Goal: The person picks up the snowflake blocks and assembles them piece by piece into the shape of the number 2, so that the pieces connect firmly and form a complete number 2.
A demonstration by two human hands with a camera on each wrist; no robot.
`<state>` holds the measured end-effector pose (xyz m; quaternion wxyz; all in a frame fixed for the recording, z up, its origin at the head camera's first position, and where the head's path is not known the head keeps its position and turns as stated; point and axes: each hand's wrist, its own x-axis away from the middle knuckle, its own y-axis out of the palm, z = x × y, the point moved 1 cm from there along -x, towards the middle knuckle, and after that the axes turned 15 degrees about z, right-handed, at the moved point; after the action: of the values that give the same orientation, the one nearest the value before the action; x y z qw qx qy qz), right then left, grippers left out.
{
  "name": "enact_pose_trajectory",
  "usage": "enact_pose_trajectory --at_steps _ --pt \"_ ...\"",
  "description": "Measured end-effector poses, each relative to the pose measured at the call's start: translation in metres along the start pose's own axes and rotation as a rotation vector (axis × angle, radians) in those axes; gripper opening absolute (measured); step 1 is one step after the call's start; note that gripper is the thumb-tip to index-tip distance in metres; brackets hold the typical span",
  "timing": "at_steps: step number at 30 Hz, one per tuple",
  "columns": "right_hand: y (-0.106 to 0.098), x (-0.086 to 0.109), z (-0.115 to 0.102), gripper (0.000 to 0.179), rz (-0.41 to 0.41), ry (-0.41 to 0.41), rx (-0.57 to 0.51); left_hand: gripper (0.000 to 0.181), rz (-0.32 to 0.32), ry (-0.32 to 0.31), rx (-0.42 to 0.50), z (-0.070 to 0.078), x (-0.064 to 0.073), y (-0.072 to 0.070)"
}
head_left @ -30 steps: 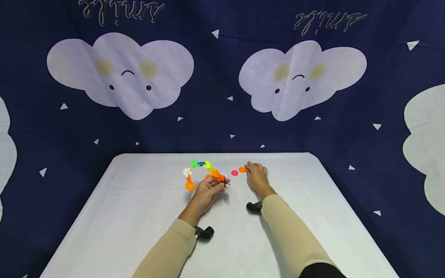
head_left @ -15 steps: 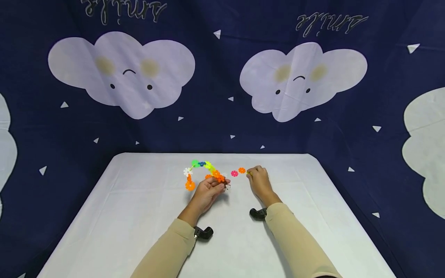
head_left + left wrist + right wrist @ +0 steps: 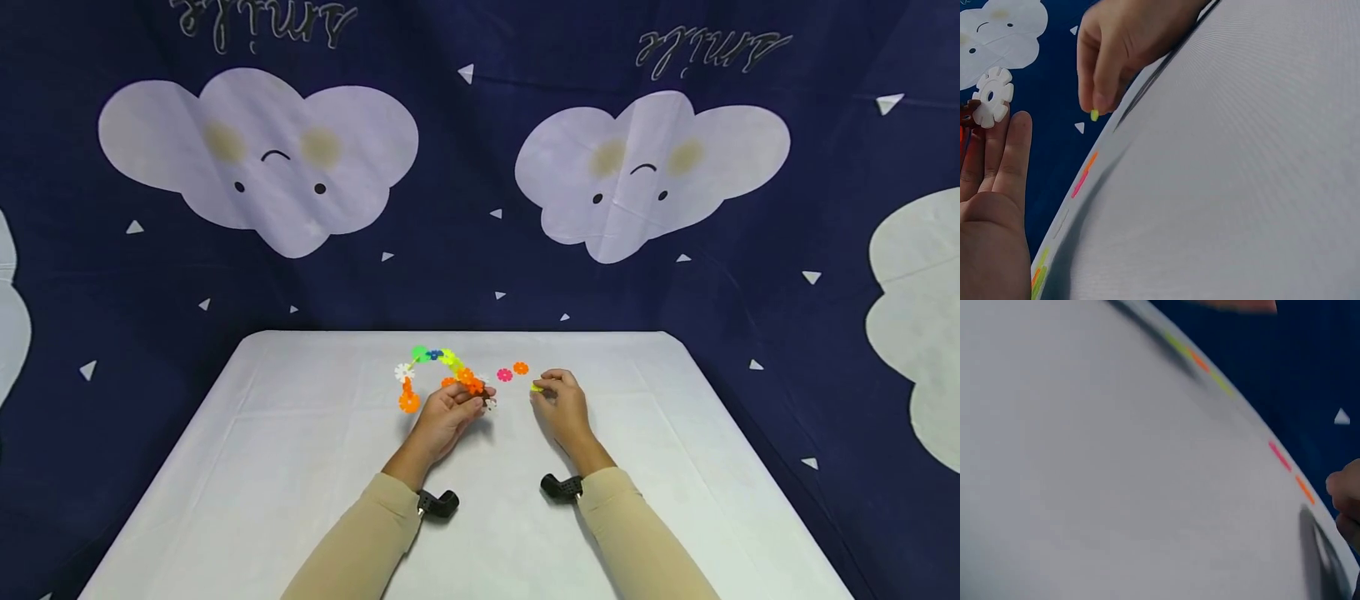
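My left hand (image 3: 442, 421) holds the near end of a chain of interlocking flower-shaped discs (image 3: 465, 377). The chain arches from brown and orange through yellow, blue and green to a white disc (image 3: 403, 372), ending in orange (image 3: 408, 402) on the left. In the left wrist view, a white notched disc (image 3: 1002, 92) sticks up beside the left fingers. To the right, my right hand (image 3: 566, 417) pinches a small yellow disc (image 3: 536, 387) between thumb and fingertips, above the table. The right wrist view catches only a piece of the right hand (image 3: 1346, 494).
A pink disc (image 3: 505, 375) and an orange disc (image 3: 521, 367) lie side by side on the white table (image 3: 495, 533), between the hands and farther back. Other discs lie partly hidden behind the left hand. A dark blue cloud-print cloth (image 3: 450, 167) hangs behind the table.
My right hand has drawn back from beside the orange disc toward me, bringing the yellow disc into sight in its fingers. The left hand and chain have stayed nearly still.
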<state>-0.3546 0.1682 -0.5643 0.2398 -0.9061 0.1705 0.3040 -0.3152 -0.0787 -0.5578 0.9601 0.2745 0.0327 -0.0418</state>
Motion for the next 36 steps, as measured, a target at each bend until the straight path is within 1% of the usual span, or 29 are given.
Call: enact_pose_trajectory --at_steps 4,8,11,13,16,18,26,28,31,33,36 --pt "-0.001 0.015 -0.017 0.012 -0.009 0.056 -0.149 0.023 0.011 0.007 0.006 0.001 0.000 -0.001" --pt "-0.003 0.033 -0.038 0.015 -0.037 0.134 -0.312 0.026 0.011 0.020 0.000 0.003 0.000 -0.002" --pt "-0.005 0.044 -0.052 0.019 -0.057 0.205 -0.432 0.023 0.011 0.032 -0.003 0.003 0.001 -0.001" --pt "-0.005 0.050 -0.059 0.020 -0.071 0.256 -0.484 0.021 0.009 0.041 -0.003 0.003 0.001 -0.001" --pt "-0.004 0.057 -0.065 0.019 -0.079 0.320 -0.532 0.019 0.004 0.048 0.006 0.002 0.000 -0.002" --pt "-0.003 0.060 -0.066 0.019 -0.085 0.344 -0.559 0.019 -0.002 0.047 0.013 0.001 -0.001 -0.002" --pt "-0.002 0.065 -0.063 0.018 -0.103 0.341 -0.638 0.023 -0.025 0.040 0.014 -0.001 -0.002 0.000" --pt "-0.001 0.065 -0.063 0.019 -0.088 0.344 -0.653 0.027 -0.030 0.035 0.015 -0.001 -0.002 0.000" --pt "0.000 0.067 -0.066 0.020 -0.048 0.371 -0.674 0.028 -0.036 0.027 0.021 -0.002 -0.001 0.001" --pt "0.002 0.069 -0.067 0.021 -0.015 0.409 -0.692 0.024 -0.040 0.026 0.035 -0.002 -0.001 0.001" --pt "0.004 0.072 -0.070 0.021 0.025 0.460 -0.693 0.018 -0.048 0.040 0.058 -0.001 0.001 0.002"
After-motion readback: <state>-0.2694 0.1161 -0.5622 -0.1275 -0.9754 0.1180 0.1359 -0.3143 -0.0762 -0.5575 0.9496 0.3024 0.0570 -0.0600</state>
